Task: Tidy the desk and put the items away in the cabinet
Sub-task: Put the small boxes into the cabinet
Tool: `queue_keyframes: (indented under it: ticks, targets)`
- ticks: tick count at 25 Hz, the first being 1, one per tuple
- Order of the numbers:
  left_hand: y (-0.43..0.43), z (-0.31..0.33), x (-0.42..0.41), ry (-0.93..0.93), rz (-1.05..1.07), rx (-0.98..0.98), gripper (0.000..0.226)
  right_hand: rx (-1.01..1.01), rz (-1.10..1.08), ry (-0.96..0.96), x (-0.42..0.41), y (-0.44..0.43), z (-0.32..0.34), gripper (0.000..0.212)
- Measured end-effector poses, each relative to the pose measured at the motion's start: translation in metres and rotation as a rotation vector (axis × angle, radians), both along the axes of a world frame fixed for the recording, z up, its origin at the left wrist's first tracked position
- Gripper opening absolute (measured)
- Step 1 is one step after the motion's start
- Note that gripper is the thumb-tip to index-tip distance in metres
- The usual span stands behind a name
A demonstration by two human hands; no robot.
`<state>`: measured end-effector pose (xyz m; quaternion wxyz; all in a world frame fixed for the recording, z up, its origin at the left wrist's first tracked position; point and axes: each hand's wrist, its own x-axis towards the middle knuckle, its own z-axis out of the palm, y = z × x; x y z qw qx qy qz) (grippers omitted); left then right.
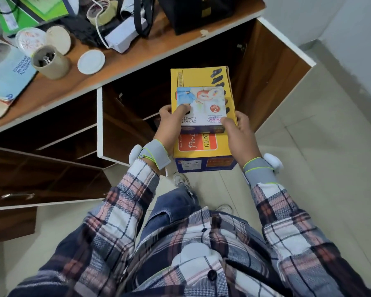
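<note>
A yellow shoe box [193,79] is held level in front of the open cabinet [137,99], with a smaller white coaster box [204,103] lying on its lid. My left hand [169,123] grips the left side of the stack, thumb pressed on the white box. On the other side my right hand [238,133] grips the stack, thumb on the white box's near corner. The cabinet's dark shelves sit just behind and left of the boxes.
The wooden desk top [124,61] above carries a cardboard cup of clips [50,62], a white lid [91,61], tape rolls [104,11], a white adapter with cable [124,33], a black bag [201,11], a green box [30,9] and a booklet [9,71]. Cabinet doors [272,67] stand open either side.
</note>
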<state>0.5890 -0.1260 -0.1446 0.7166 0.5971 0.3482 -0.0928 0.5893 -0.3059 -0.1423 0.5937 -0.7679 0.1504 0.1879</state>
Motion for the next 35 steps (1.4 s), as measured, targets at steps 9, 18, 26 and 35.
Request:
queue_keyframes:
  ticks: [9,18,26,35]
  targets:
    - [0.045,-0.065,0.064,0.176,-0.067,-0.073,0.073,-0.095,-0.025,0.17,0.052,0.051,-0.041,0.032]
    - [0.06,-0.115,0.117,0.364,-0.152,-0.024,0.054,-0.121,-0.106,0.316,0.098,0.071,-0.096,0.028]
    - [0.046,-0.186,0.132,0.583,-0.227,-0.008,0.043,-0.143,-0.085,0.509,0.112,0.062,-0.18,0.033]
    - [0.054,-0.285,0.13,0.607,-0.154,-0.11,0.049,-0.167,-0.092,0.54,0.113,0.077,-0.287,0.047]
